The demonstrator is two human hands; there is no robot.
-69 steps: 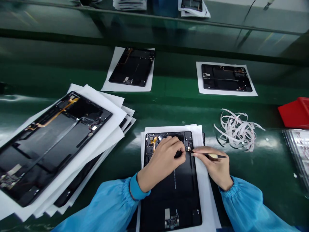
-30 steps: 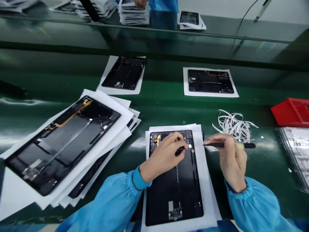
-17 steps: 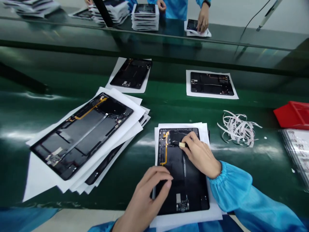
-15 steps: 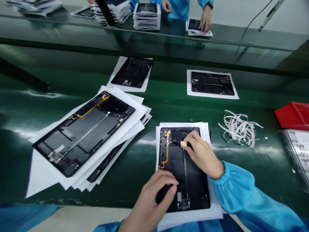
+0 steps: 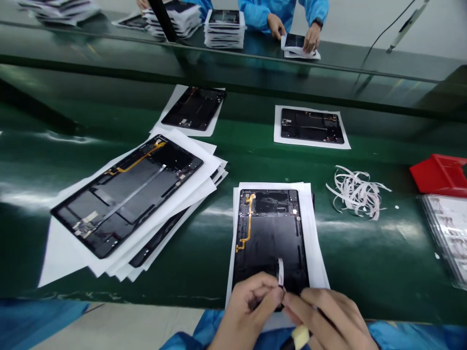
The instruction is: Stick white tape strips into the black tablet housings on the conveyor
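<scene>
A black tablet back housing (image 5: 270,238) lies on white paper (image 5: 315,253) in front of me, with an orange flex cable (image 5: 248,223) along its left side. At its near edge, my left hand (image 5: 248,308) and my right hand (image 5: 324,311) meet over the housing. Their fingertips pinch a thin white strip (image 5: 280,272) that stands upright from them. A black tool with a cream grip (image 5: 299,338) sits in my right hand, mostly hidden by the fingers. The housing's lower end is hidden under my hands.
On the green conveyor belt (image 5: 365,262) lies a slanted pile of housings on paper (image 5: 127,194) at left. Two more housings on paper lie beyond. A tangle of white strips (image 5: 357,192), a red bin (image 5: 440,175) and a plastic sleeve (image 5: 447,233) lie right. A co-worker's hands (image 5: 295,39) work across the belt.
Both hands have moved from the housing's upper part to its near edge, and a white strip now stands between their fingertips. The black tool has shifted down into my right hand.
</scene>
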